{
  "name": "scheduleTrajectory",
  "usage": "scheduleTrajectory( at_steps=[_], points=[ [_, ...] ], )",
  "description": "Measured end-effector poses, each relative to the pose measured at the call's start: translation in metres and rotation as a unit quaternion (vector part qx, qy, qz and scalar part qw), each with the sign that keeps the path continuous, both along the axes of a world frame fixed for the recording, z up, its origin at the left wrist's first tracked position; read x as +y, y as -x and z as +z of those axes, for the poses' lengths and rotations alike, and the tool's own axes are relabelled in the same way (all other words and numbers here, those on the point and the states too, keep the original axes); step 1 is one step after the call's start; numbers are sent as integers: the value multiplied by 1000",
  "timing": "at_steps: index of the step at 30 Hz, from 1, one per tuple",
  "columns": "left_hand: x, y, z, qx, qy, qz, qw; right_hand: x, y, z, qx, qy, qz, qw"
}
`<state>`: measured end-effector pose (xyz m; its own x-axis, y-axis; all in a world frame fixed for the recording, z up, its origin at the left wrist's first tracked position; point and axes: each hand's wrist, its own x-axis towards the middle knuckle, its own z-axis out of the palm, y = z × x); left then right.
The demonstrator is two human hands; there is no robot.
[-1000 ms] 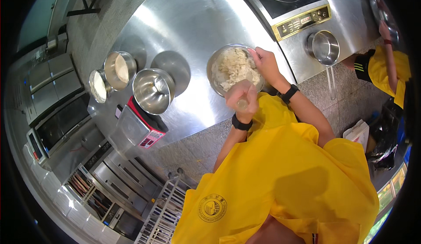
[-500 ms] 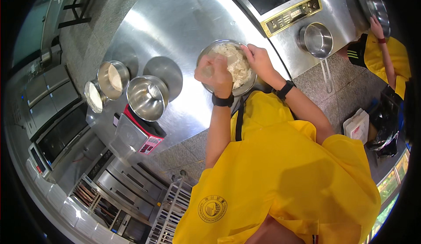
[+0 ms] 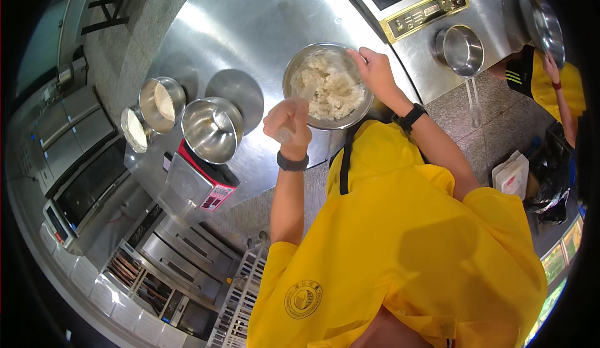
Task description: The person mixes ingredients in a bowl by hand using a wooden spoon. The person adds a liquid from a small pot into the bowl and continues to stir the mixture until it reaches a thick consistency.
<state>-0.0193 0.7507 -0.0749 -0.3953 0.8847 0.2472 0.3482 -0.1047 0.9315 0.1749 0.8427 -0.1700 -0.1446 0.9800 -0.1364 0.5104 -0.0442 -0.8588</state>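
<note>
A steel mixing bowl (image 3: 290,80) on the metal counter holds a pale, lumpy, shaggy dough (image 3: 331,88). My left hand (image 3: 289,123) is closed round the handle of a translucent spatula (image 3: 307,91). The spatula's handle end pokes out of my fist, and its other end points into the bowl at the dough's left edge. At the bowl's upper right, my right hand (image 3: 377,76) grips the rim, thumb and fingers pinching it.
To the left, a steel bowl (image 3: 212,145) rests on a red scale (image 3: 215,195). Beside it are bowls of beige powder (image 3: 147,101) and white powder (image 3: 135,129). An induction cooker (image 3: 425,11) and saucepan (image 3: 461,51) sit right. A co-worker's hand (image 3: 551,70) touches another bowl (image 3: 545,23).
My left hand has pulled back from over the dough, down and left past the bowl's rim, with the spatula. My right hand stays on the rim.
</note>
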Motion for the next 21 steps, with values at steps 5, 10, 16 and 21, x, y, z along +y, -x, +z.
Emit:
scheduleTrajectory(
  at_steps=[5, 10, 16, 21],
  points=[
    [-32, -12, 0, -56, -20, 24, 998, -6, 5, 4, -15, -19, 46, 999],
    [-52, -39, -7, -56, -71, 16, 996, -11, 4, 8, -30, -16, 67, 997],
    [-60, -63, 8, -47, -25, -17, 998, -21, 2, 8, -28, -51, 115, 992],
    [-43, -75, 11, -75, 5, -7, 997, -23, 3, 9, -21, -59, 116, 991]
  ],
)
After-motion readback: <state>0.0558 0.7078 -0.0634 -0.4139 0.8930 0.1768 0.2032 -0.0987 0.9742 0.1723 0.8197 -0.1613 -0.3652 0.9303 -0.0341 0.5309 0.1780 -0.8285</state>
